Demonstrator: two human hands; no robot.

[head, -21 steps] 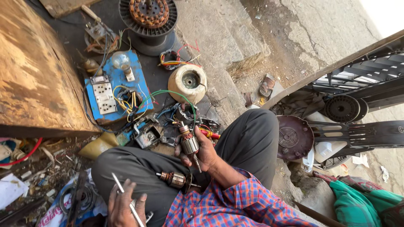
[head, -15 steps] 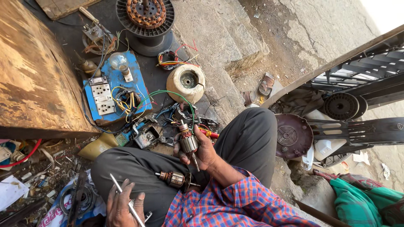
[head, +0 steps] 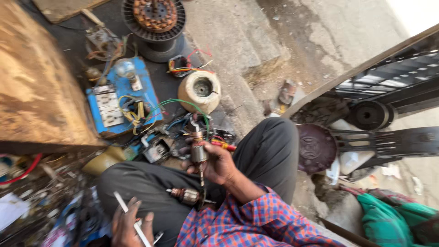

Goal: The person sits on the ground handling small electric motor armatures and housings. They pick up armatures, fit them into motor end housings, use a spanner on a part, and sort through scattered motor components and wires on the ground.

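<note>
We hold a small grey motor armature with a copper-coloured commutator and a thin steel shaft (head: 199, 151) upright in our right hand (head: 217, 164), fingers closed around its body, the shaft ends sticking out above and below the fist. The hand rests over our lap, between the two grey-trousered knees.

Just below that grip, lying across our thigh, is a second armature with a brown wound core and short shaft (head: 186, 195), apart from either hand. Further down and to the left of the grip, our left hand (head: 130, 225) is closed on a thin white rod-like tool (head: 130, 217) that slants up past the fingers; what kind of tool it is we cannot tell.

Just above the grip lies a tangle of coloured wires and small black parts (head: 176, 137), with a red-handled tool (head: 223, 145) beside our right fingers. Above that sits a cream round motor housing with a dark central hole (head: 200, 90), and to its left a blue board with white sockets, a bulb and yellow wires (head: 121, 103). Higher up stands a round black stator with copper windings (head: 155, 18). To the right of the grip, beyond our knee, lies a dark maroon round ribbed cover (head: 315, 148).
</note>
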